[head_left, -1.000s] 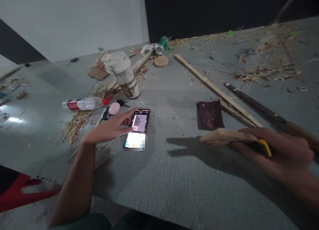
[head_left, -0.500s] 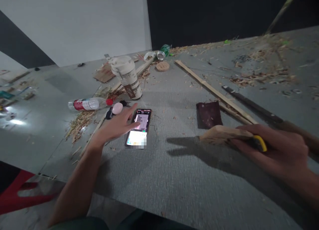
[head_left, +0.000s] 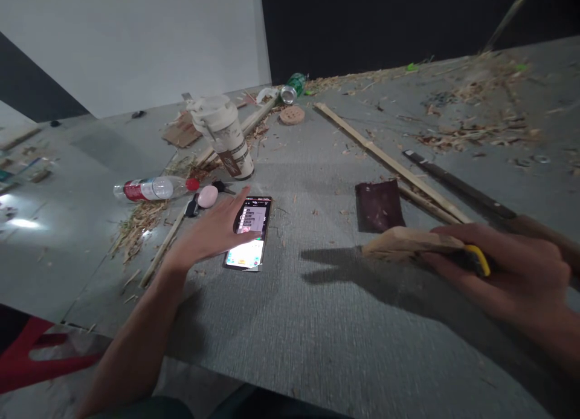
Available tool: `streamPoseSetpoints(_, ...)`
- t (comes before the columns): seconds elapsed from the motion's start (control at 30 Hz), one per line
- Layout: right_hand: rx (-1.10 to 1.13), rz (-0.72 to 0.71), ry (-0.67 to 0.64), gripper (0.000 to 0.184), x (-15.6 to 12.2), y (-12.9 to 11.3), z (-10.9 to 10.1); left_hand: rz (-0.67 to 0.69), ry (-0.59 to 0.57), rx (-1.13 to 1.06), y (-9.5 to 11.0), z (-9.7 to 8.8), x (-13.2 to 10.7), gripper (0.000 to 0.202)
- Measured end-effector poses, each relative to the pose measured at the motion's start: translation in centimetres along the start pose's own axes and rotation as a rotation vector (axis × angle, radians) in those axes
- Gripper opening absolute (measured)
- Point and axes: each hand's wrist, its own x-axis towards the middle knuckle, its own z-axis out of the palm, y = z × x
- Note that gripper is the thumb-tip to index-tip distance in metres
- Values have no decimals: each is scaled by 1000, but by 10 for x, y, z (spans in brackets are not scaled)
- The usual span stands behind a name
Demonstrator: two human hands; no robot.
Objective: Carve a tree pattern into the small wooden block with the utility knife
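The grey table mat (head_left: 317, 322) fills the near ground. To the right of the phone (head_left: 247, 257) and well apart from it, the right hand (head_left: 512, 274) is closed around a wooden piece (head_left: 408, 245), fingers wrapped over its right end together with a yellow-edged tool (head_left: 480, 259). The piece's long axis runs left to right, and its free, tapered end points left toward the phone.

The phone lies flat on the mat, screen lit and facing up. Its long axis runs away from the person, the far end leaning a little right. The left hand (head_left: 212, 234) lies flat over the phone's left edge, fingers stretched out and loosely together, thumb across the screen.

Right of the phone and a little farther lies a dark sheet of sandpaper (head_left: 379, 205), and beyond it a long bamboo strip (head_left: 389, 162) runs diagonally. Just left of the phone's far end sits a pink oval case (head_left: 207, 196), with a plastic bottle (head_left: 151, 189) on its side farther left. Beyond the phone a lidded cup (head_left: 226, 138) stands upright, and farther still a green can (head_left: 293, 85) lies tipped over.
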Motion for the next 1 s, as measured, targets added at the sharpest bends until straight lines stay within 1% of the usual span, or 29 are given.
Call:
streamPoseSetpoints(0.13,-2,1,-5,18,0,0,0,-11,11,2,2,0,0,106)
streamPoseSetpoints(0.37,-15,-1,-1,18,2,-2,-1,-20,-4,22,3,0,0,114)
streamPoseSetpoints(0.53,12,11,0,19,-1,0,-1,-58,-11,-2,8,-3,-3,101)
streamPoseSetpoints(0.77,8,38,-4,16,-2,0,1,-35,23,-12,6,-2,-4,96)
streamPoseSetpoints(1.0,-11,59,-7,20,-1,-2,0,-34,22,-19,2,0,-3,91)
